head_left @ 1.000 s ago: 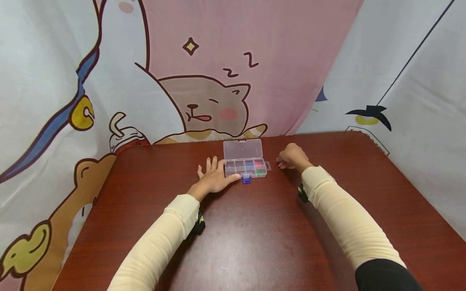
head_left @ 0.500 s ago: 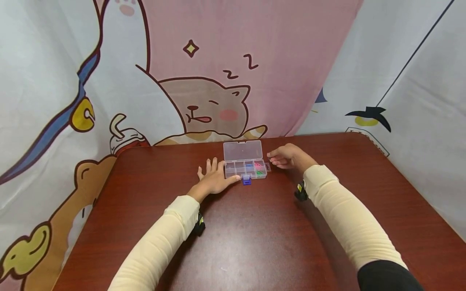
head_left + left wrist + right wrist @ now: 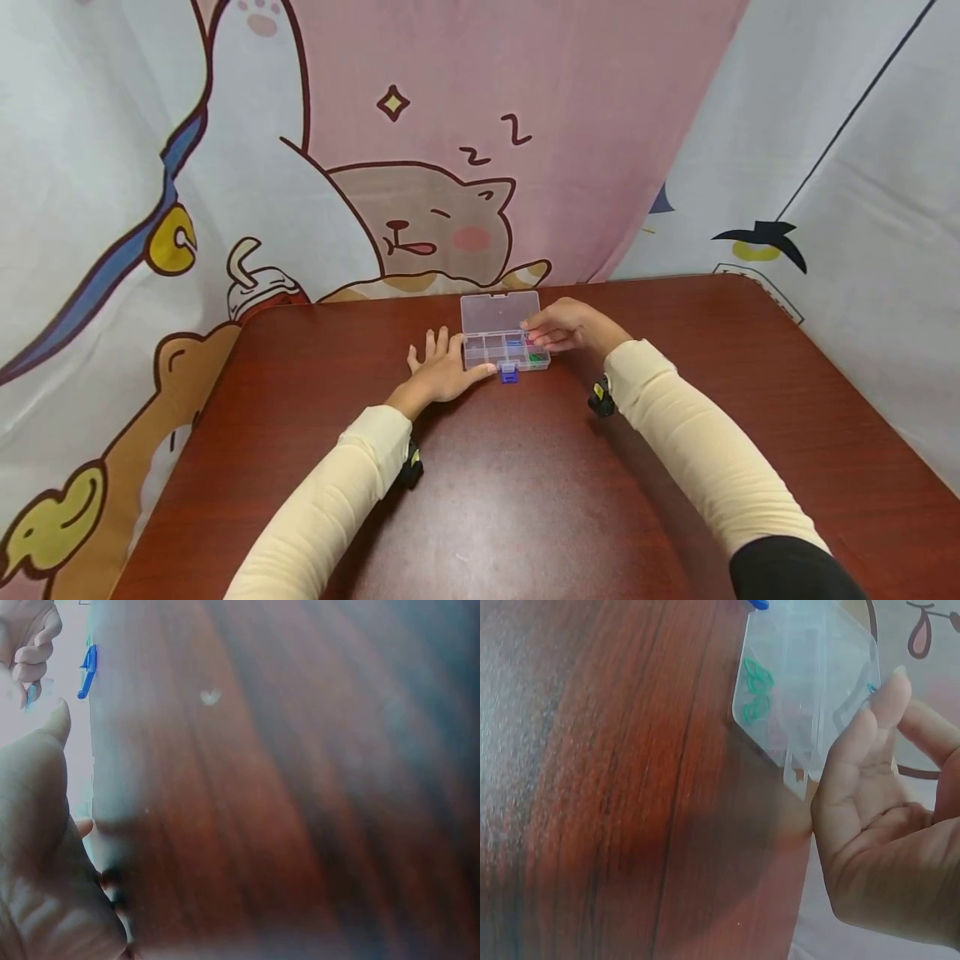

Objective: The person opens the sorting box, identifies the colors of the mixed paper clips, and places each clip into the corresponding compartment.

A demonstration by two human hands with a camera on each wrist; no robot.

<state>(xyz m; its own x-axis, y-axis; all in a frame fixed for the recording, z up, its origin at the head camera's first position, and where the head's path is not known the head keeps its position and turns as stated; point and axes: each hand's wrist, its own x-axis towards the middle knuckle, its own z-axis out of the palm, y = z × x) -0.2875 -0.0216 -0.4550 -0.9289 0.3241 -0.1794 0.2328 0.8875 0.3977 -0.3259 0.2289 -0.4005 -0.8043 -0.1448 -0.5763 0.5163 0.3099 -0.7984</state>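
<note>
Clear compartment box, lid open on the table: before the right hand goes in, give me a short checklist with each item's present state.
1. Lid of the clear compartment box open, folded back away from the person: ok.
2. Left hand flat on the table, fingers straight, against the box's left end to steady it: ok.
3. Right hand at the box's right end, fingers extended: ok.
4. Right hand carrying nothing: ok in the right wrist view, palm bare.
5. Green clips lying in a right-end compartment: ok.
6. Blue piece on the table in front of the box, what it is: cannot tell.
</note>
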